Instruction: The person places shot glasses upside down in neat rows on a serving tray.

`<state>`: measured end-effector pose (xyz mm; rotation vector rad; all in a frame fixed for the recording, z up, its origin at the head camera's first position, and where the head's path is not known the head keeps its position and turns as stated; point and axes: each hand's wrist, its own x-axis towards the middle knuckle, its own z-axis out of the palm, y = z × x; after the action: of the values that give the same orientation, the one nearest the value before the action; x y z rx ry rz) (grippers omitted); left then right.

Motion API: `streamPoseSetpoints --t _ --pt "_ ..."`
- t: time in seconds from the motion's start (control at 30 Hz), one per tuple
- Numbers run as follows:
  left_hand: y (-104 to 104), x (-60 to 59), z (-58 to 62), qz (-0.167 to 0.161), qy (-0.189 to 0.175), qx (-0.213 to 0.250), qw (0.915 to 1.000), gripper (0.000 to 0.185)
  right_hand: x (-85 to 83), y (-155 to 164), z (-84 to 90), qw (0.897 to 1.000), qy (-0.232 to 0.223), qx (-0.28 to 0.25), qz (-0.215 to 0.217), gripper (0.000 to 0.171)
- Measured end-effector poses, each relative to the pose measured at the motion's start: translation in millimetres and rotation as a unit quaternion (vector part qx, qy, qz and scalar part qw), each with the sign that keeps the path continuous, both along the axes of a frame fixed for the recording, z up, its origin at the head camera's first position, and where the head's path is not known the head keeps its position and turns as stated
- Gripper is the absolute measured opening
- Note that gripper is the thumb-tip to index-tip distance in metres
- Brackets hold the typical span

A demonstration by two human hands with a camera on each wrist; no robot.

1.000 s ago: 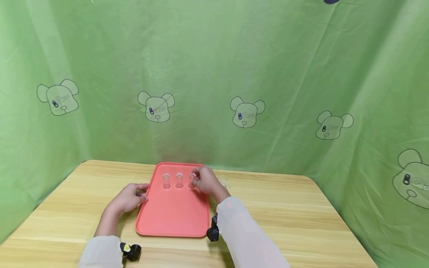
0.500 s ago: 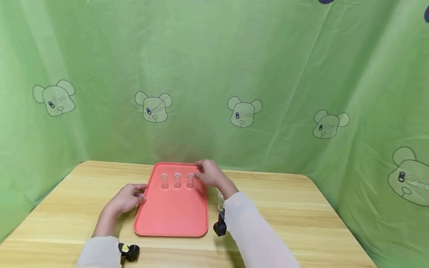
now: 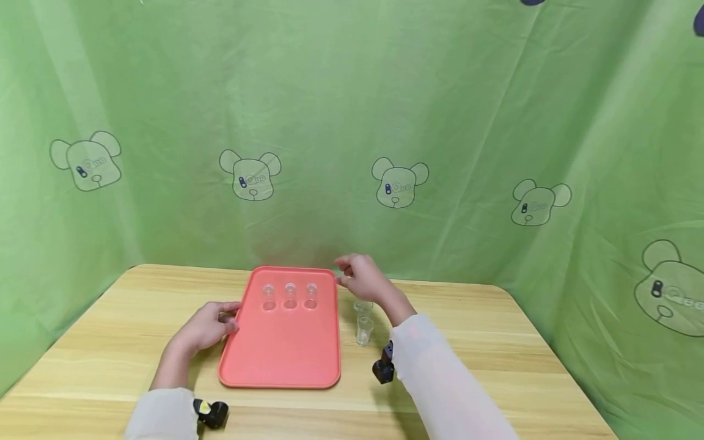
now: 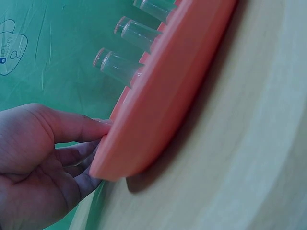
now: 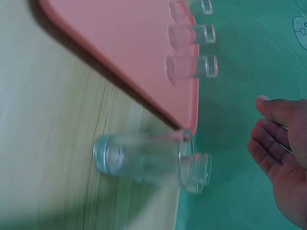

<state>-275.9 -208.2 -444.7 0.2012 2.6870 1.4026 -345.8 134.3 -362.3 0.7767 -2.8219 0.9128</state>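
A red tray lies on the table. Three small clear shot glasses stand upside down in a row near its far end; the rightmost shot glass shows in the head view. My left hand holds the tray's left edge; in the left wrist view its thumb meets the rim and the other fingers lie lower. Beyond the tray's far right corner my right hand hovers with loosely curled fingers and nothing in them. Just right of the tray, an upright shot glass stands in front of another shot glass.
The wooden table extends to both sides of the tray. Behind it and at the sides hangs a green curtain printed with bear heads. Wrist cameras sit on the left sleeve and right sleeve.
My right hand has let go of the rightmost shot glass on the tray and moved right, off the tray. The two upright glasses show more fully. My left hand stays at the tray's edge.
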Motion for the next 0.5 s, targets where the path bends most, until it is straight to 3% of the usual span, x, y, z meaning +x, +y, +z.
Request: streamPoseSetpoints --t 0.5 --pt "-0.7 -0.9 -0.2 -0.001 -0.004 0.002 1.0000 0.050 3.7 43.4 -1.2 0.999 0.040 0.023 0.023 0.036"
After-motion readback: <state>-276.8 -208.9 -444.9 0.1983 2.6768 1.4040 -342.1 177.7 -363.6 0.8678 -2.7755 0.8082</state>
